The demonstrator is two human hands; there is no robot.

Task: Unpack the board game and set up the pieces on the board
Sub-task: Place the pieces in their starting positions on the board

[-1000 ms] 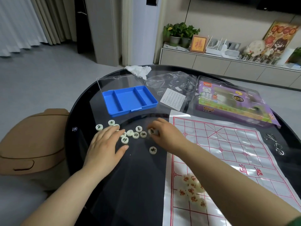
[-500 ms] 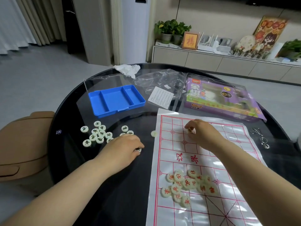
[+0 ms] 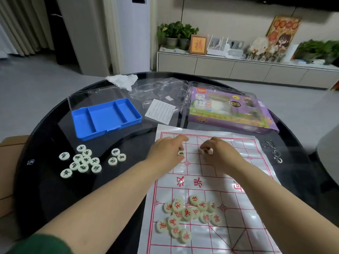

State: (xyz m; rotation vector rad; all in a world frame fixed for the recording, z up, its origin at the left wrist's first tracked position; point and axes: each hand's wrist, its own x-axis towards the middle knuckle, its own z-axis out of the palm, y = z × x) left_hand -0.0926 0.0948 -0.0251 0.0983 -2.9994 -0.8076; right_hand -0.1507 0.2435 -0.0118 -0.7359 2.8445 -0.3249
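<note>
Head view | left hand [image 3: 165,153] pinches a dark-lettered piece [image 3: 181,153] on the board's [image 3: 220,239] far-left grid | right hand [image 3: 220,157] curls round a pale piece [image 3: 206,152] just beside | blue tray [image 3: 106,114]: three compartments showing only blue floor | red-lettered pieces [image 3: 187,215] heaped on the near board | dark-lettered cluster [image 3: 82,162] on the table [image 3: 110,189], left

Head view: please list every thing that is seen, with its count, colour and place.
table: one, black, under everything.
board: one, white with red grid, table's right half.
red-lettered pieces: one heap, pale, board's near end.
dark-lettered pieces: about thirteen, pale, table left of board.
tray: one, blue, far left.
game box: one, purple, behind board.
leaflet: one, white, between tray and box.
tissue: one, white, far edge.
wire loops: some, silver, right of board.
left hand: one, pinches a dark-lettered piece over board's far rows.
right hand: one, grips a piece beside it.
</note>
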